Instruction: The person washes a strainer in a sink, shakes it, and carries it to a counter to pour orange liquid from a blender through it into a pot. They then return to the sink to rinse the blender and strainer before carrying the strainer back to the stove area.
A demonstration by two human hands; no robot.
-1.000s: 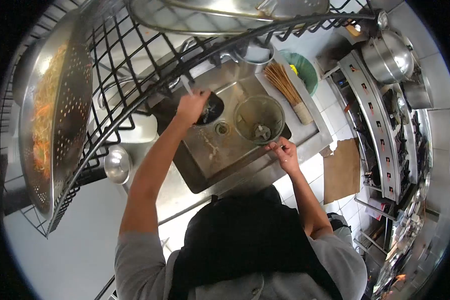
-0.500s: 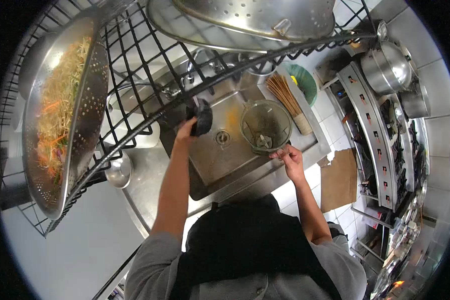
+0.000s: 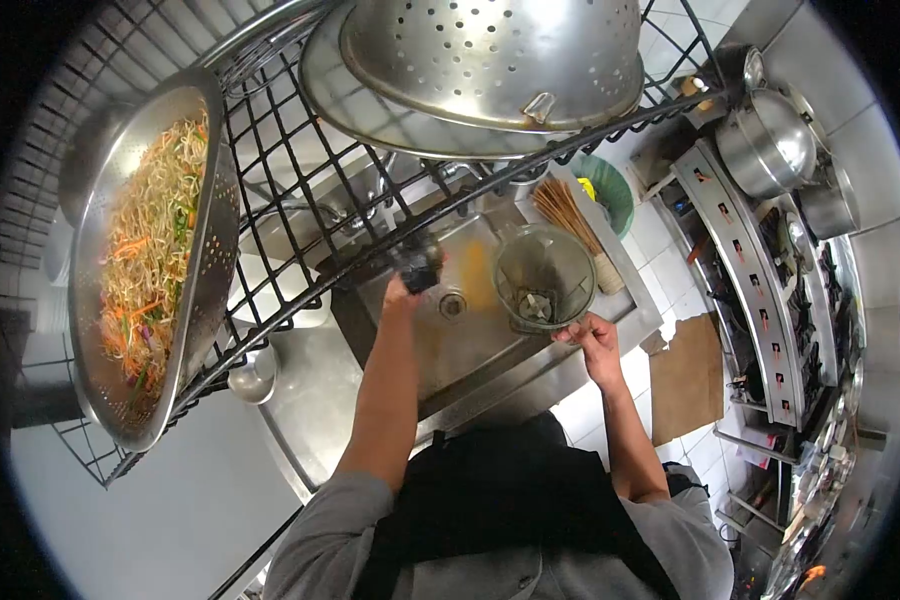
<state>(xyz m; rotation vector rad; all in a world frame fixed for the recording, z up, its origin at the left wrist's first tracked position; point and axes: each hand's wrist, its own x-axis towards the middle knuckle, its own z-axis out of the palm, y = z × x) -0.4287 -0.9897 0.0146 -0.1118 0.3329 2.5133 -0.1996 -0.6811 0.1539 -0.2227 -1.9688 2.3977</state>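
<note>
A clear blender jar [image 3: 560,255] with its mouth toward me is tilted over the right part of the metal sink [image 3: 460,350]. Blades and some pale residue show at its bottom. My right hand [image 3: 594,345] is closed on the jar's handle at the near side. Left of the drain [image 3: 452,305], my left hand [image 3: 402,296] grips a black lid-like object [image 3: 422,272]; motion blur and the rack hide its exact shape. An orange-brown stain [image 3: 480,275] lies on the sink floor between the two.
Overhead hangs a black wire rack [image 3: 345,275] with a colander of noodles and vegetables [image 3: 150,270] and an upturned colander [image 3: 510,60]. Beyond the jar lies a bundled stick brush [image 3: 570,215]. A stove [image 3: 745,260] stands at right; cardboard [image 3: 687,380] is on the floor.
The view has shifted, so the sink and rack sit lower in it. My left hand has moved a little rightward with the black object. My right hand keeps hold of the jar.
</note>
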